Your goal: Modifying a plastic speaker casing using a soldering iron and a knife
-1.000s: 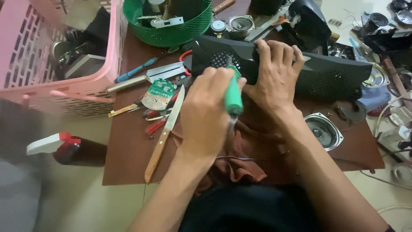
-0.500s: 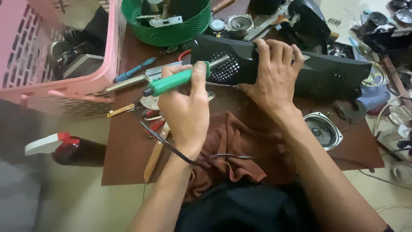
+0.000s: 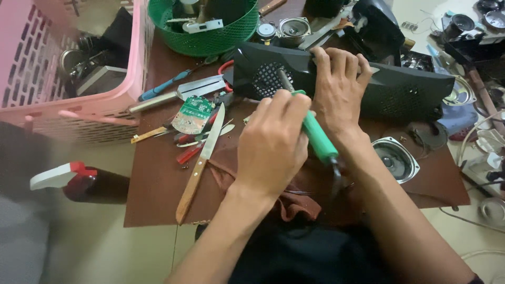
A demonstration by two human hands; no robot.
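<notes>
My left hand [image 3: 271, 144] grips a soldering iron with a green handle [image 3: 317, 138]. Its metal tip [image 3: 284, 80] points up and away at the perforated grille of a long black speaker housing [image 3: 405, 92]. The iron's dark cord trails off the handle's near end toward my lap. My right hand [image 3: 339, 89] lies flat over the top of the housing and presses it down onto the brown board [image 3: 158, 184]. A brown cloth [image 3: 294, 206] lies under my wrists.
Left of my hands lie a wooden-handled knife [image 3: 200, 163], a green circuit board [image 3: 192, 115], red-handled tools and a blue screwdriver [image 3: 160, 89]. A green basket [image 3: 210, 39] and a pink crate [image 3: 68, 105] stand behind. A loose speaker cone [image 3: 394, 159] sits at right, a spray bottle [image 3: 79, 181] at left.
My left hand has turned the soldering iron from lying sideways over the tools to pointing its tip at the speaker grille. The right hand has stayed on the housing.
</notes>
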